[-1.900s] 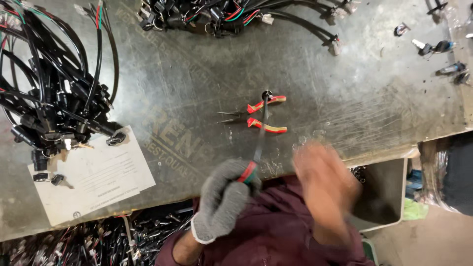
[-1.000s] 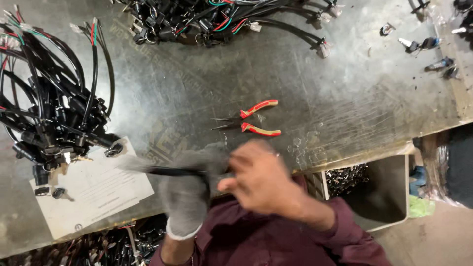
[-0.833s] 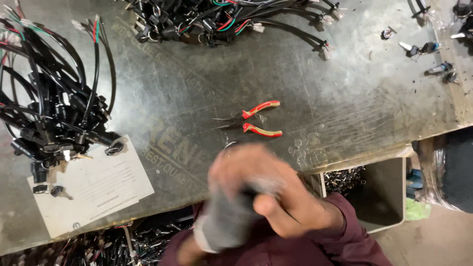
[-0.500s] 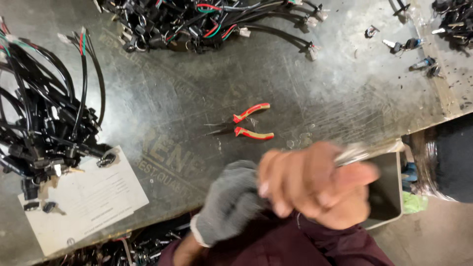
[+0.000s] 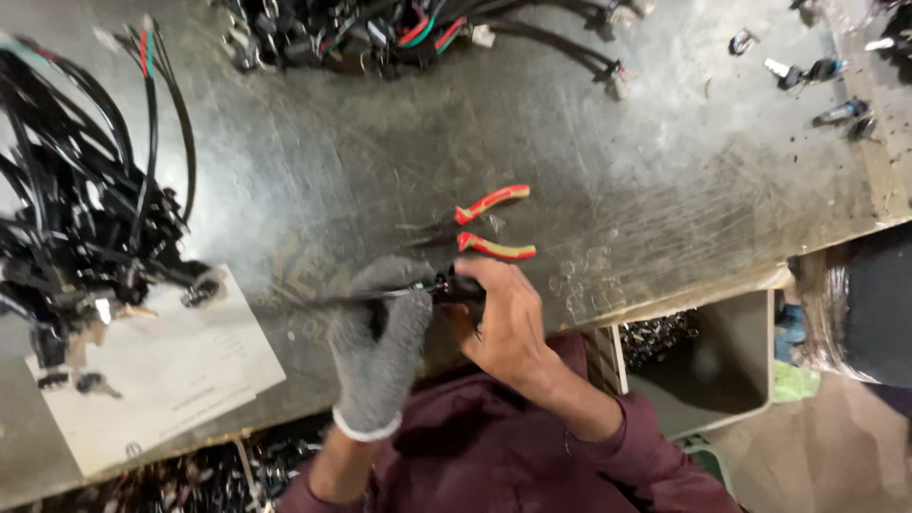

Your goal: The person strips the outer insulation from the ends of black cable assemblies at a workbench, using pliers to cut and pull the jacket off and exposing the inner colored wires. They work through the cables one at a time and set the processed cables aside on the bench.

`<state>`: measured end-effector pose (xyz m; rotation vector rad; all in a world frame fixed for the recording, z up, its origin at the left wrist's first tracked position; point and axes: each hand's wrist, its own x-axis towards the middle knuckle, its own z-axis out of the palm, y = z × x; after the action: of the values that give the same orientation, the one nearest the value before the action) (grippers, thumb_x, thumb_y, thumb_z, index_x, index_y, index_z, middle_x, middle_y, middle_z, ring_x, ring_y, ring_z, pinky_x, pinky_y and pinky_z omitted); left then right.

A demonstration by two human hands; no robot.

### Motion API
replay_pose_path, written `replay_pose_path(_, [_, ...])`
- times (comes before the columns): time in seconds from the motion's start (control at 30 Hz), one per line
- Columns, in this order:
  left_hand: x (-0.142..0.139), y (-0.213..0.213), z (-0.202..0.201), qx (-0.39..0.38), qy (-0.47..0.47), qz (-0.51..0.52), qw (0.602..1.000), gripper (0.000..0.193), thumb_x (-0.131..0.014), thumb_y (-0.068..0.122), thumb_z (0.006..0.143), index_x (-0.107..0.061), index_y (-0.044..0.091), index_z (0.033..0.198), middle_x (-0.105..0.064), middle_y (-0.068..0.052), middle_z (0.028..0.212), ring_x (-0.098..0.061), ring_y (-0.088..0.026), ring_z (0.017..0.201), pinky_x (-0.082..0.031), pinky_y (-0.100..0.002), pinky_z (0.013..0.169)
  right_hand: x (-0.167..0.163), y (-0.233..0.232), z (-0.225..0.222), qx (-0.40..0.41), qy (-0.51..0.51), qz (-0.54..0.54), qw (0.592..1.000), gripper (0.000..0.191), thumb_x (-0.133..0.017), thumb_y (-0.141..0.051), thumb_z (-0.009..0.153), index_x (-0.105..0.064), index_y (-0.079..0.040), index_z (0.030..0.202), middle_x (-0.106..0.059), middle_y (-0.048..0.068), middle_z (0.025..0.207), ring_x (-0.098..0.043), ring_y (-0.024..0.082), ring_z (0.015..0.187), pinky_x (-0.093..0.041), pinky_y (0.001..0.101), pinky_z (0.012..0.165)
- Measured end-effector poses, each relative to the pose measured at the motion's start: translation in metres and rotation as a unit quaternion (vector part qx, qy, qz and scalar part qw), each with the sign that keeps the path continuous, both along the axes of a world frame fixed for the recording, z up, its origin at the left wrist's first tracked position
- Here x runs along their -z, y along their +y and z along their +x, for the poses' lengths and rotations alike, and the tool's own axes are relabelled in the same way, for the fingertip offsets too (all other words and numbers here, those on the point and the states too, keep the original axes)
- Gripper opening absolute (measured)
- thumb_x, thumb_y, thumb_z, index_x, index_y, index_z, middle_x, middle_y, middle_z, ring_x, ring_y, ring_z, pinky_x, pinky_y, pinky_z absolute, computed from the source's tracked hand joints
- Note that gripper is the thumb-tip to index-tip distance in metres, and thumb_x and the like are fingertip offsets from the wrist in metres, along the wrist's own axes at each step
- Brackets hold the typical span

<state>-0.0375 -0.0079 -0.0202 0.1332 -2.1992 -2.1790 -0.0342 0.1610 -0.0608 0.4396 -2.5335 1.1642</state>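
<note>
Left hand [image 5: 380,351], grey-gloved, and bare right hand [image 5: 503,318] both pinching a thin black cable [image 5: 380,294], just below the red-handled pliers [image 5: 480,228] on the metal bench [image 5: 665,190]; white paper sheet [image 5: 161,380] left of them.

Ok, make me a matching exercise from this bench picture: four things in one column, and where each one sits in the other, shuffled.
Things:
1. pliers
2. sheet of paper
3. left hand
4. right hand

Places or states:
A. bare, gripping the dark end of a thin cable
B. lying on the metal table, red and yellow handles apart
C. in a grey knit glove
D. at the table's near left edge, beside a black wire bundle

Pairs: 1-B, 2-D, 3-C, 4-A
</note>
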Motion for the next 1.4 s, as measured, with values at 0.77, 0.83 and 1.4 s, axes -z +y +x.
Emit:
replay_pose_path(0.77, [-0.006,-0.014,-0.003,0.146,0.128,-0.126,0.973,0.049,-0.082,0.007,0.088,-0.062,0.005,0.133,-0.077,-0.006,0.109,-0.074,-0.016,0.098,-0.057,-0.029,0.087,-0.002,0.021,0.007,-0.131,-0.052,-0.059,0.988,0.034,-0.055,0.001,0.094,-0.053,0.007,0.128,-0.057,0.023,0.107,-0.059,0.042,0.093,-0.052,0.0425,0.084])
replay_pose_path(0.83, [-0.004,-0.006,0.001,0.125,0.115,-0.087,0.982,0.041,-0.083,0.004,0.088,-0.066,0.005,0.126,-0.076,-0.005,0.108,-0.071,-0.015,0.096,-0.057,-0.028,0.085,-0.003,0.019,0.01,-0.109,-0.046,-0.041,0.992,0.034,-0.057,0.001,0.093,-0.053,0.006,0.127,-0.056,0.023,0.104,-0.059,0.042,0.092,-0.051,0.0444,0.082])
replay_pose_path(1.4, [0.029,0.02,0.023,0.02,0.033,-0.145,0.989,0.02,-0.064,0.016,0.099,-0.067,0.001,0.112,-0.075,-0.012,0.098,-0.072,-0.027,0.084,-0.055,-0.036,0.075,0.002,0.019,0.008,-0.077,-0.354,-0.205,0.909,0.028,-0.062,-0.018,0.102,-0.062,0.002,0.121,-0.055,0.008,0.081,-0.05,0.016,0.072,-0.045,0.0367,0.064])
